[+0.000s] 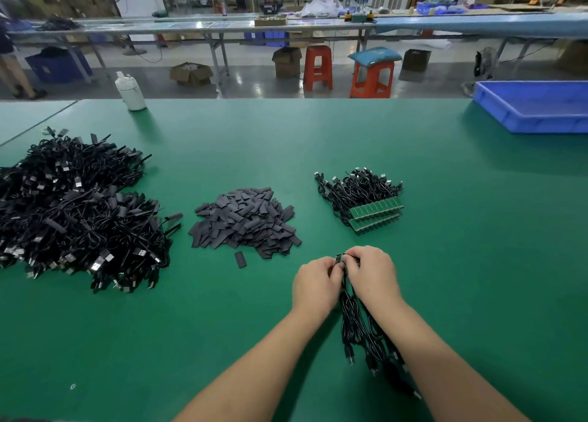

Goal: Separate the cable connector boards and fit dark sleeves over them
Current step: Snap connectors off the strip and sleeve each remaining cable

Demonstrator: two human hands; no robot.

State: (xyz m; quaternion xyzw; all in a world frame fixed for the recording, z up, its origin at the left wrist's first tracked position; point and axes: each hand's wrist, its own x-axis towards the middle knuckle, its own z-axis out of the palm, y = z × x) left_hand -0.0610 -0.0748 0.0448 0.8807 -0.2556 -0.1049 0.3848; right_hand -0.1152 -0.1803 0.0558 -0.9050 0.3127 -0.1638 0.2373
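Both hands meet over the green work mat, just on the person's side of the heap of dark sleeves, a little to its right. The left hand has its fingers curled inward, pinching the top end of a small bundle of black cables; the right hand has its fingers bent down over the same spot, gripping what looks like a small dark connector piece that pokes up between the two hands. Whether a sleeve is already on it cannot be told. The bundle trails back from the hands toward the person, lying on the mat between the forearms, its plug ends nearest the body.

One loose sleeve lies on the mat just in front of the heap. To the right of the heap sits a bunch of cables with joined green connector boards in rows at its near edge. Left of the heap spreads a large pile of finished black cables. Beyond the heap, at the far left edge of the mat, stands a white plastic bottle, and far right of the heap a blue tray
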